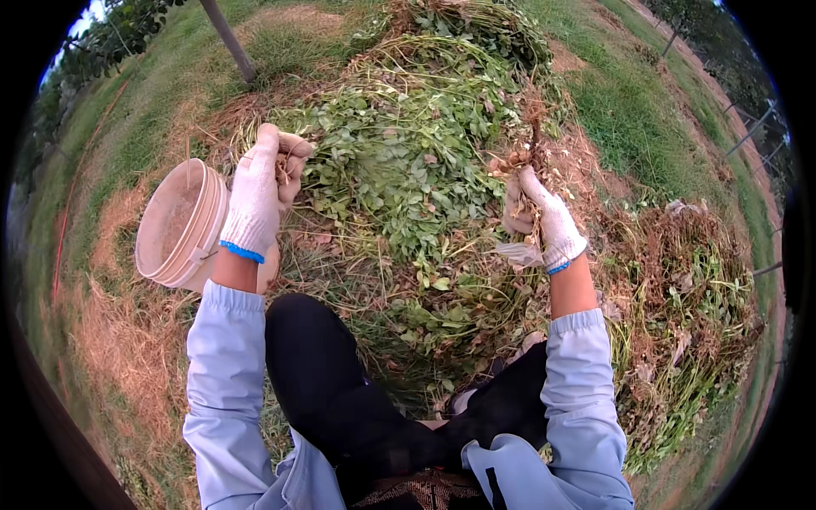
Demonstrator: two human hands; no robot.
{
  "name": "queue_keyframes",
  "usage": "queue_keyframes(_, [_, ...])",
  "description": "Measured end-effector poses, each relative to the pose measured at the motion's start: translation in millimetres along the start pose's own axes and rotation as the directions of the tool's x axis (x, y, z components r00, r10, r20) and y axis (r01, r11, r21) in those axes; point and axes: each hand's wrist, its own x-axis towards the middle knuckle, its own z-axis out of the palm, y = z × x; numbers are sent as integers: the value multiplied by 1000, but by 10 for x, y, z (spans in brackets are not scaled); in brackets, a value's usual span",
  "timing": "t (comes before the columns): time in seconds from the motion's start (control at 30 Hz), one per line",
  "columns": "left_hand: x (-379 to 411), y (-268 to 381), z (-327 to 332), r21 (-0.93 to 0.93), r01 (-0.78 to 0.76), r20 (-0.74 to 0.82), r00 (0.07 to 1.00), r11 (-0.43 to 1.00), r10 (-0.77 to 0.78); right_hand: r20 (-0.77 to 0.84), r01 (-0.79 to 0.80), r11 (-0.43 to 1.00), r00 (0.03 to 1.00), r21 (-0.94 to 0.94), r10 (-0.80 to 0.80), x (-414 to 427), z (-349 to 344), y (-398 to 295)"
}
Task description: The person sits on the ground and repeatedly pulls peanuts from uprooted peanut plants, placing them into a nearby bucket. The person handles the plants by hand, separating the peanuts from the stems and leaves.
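Observation:
My left hand (262, 185), in a white knit glove with a blue cuff edge, is raised beside a pale plastic bucket (210, 239). Its curled fingers close around small brown plant bits (282, 168), perhaps pods. The bucket leans, its mouth facing left, and part of it is hidden behind my wrist. Over on the right, my gloved right hand (540, 213) grips the root end of a dry uprooted plant (534, 143), its brown roots pointing up. A whitish scrap (519, 253) hangs beneath that hand. Between the hands lies a heap of green leafy plants (408, 150), apparently peanut plants.
A second heap of browner pulled plants (682, 331) lies to my right. Beyond the green heap is a bundle of stems (484, 22). A thin trunk or post (228, 39) rises at upper left. Dry grass (131, 357) covers the ground at left, and my bent knees (312, 344) frame the near side.

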Motion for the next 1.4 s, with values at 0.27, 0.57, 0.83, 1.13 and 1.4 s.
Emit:
queue_keyframes(0.27, [639, -75, -2157, 570, 3, -384, 885, 822, 264, -64, -77, 996, 995, -54, 73, -155, 256, -36])
queue_keyframes(0.57, [346, -141, -1497, -47, 11, -181, 983, 999, -20, 209, -88, 995, 975, 45, 77, -126, 162, -52])
queue_keyframes(0.83, [-89, -176, 222, 843, -511, 363, 772, -170, -522, 584, -161, 944, 811, 287, -40, -29, 23, 121])
queue_keyframes(1.13, [-474, 168, 1157, 597, -419, 589, 808, 684, -19, 628, -200, 943, 778, 265, -12, -119, -76, 113])
queue_keyframes(1.4, [-400, -274, 1304, 164, -81, 679, 732, 983, -53, 295, -80, 995, 954, 53, 61, -213, 114, 29])
